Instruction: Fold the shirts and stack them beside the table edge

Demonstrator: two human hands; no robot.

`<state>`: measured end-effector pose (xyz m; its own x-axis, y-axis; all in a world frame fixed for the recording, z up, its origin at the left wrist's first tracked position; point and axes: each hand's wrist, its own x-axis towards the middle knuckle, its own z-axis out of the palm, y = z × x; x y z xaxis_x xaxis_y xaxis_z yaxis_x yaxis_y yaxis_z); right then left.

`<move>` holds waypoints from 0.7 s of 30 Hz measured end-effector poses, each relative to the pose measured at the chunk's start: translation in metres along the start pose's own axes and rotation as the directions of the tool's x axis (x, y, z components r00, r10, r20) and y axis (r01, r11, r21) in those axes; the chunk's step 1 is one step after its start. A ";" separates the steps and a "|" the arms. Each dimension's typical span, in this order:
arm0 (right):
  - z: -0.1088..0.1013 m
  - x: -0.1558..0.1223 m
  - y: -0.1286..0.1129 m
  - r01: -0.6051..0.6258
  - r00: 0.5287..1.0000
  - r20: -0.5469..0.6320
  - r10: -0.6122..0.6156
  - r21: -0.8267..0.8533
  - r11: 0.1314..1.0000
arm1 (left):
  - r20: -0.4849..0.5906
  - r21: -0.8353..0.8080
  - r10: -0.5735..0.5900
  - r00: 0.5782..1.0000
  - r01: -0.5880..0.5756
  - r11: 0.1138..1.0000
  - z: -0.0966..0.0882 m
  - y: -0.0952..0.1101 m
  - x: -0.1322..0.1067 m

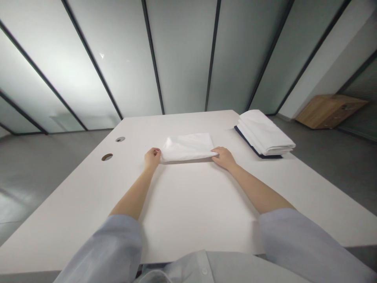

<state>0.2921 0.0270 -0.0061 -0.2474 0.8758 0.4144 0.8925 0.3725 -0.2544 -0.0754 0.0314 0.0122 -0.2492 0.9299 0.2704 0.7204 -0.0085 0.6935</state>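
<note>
A folded white cloth (188, 146) lies near the middle of the white table (194, 196), its near edge lifted slightly. My left hand (152, 158) is closed in a pinch on the near left corner of the cloth. At the near right corner, my right hand (224, 158) grips the same edge between thumb and fingers. Both forearms reach forward over the tabletop.
To the right, a stack of folded white cloths (265, 131) rests on a dark blue piece (249, 142). Two round holes (107, 157) pierce the table's left side. A wooden cabinet (328, 112) stands on the floor at the right, and frosted glass panels (182, 55) line the back.
</note>
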 end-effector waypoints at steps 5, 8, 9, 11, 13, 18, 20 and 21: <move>0.001 0.000 0.001 -0.046 0.998 -0.038 0.046 -0.005 0.999 | 0.063 -0.175 0.021 0.998 -0.010 0.984 0.004 -0.004 0.001; 0.001 0.000 0.001 -0.094 0.992 -0.085 0.093 -0.005 0.996 | 0.134 -0.082 0.076 0.988 -0.066 0.994 0.005 -0.003 -0.003; 0.001 0.000 0.002 -0.112 0.989 -0.101 0.110 -0.006 0.994 | 0.157 -0.048 0.083 0.984 -0.076 0.996 0.006 -0.002 -0.004; 0.000 0.000 0.002 -0.144 0.982 -0.124 0.143 -0.003 0.990 | 0.188 0.010 0.074 0.979 -0.077 0.997 0.005 0.000 -0.005; -0.001 0.000 0.002 -0.170 0.976 -0.135 0.168 0.000 0.985 | 0.182 0.064 0.043 0.982 -0.056 0.996 0.004 0.001 -0.005; -0.003 0.000 0.001 -0.207 0.967 -0.149 0.206 0.008 0.978 | 0.219 0.111 0.051 0.974 -0.077 0.991 0.002 0.002 -0.005; -0.003 0.000 0.001 -0.210 0.966 -0.149 0.210 0.015 0.978 | 0.245 0.092 0.097 0.965 -0.123 0.988 0.003 0.002 -0.006; -0.003 -0.001 0.001 -0.209 0.966 -0.150 0.209 0.019 0.978 | 0.246 0.082 0.113 0.963 -0.136 0.987 0.004 0.001 -0.006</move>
<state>0.2946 0.0260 -0.0039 0.0040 0.8782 0.4782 0.9171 0.1874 -0.3519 -0.0702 0.0271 0.0085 0.0005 0.9847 0.1742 0.7981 -0.1054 0.5933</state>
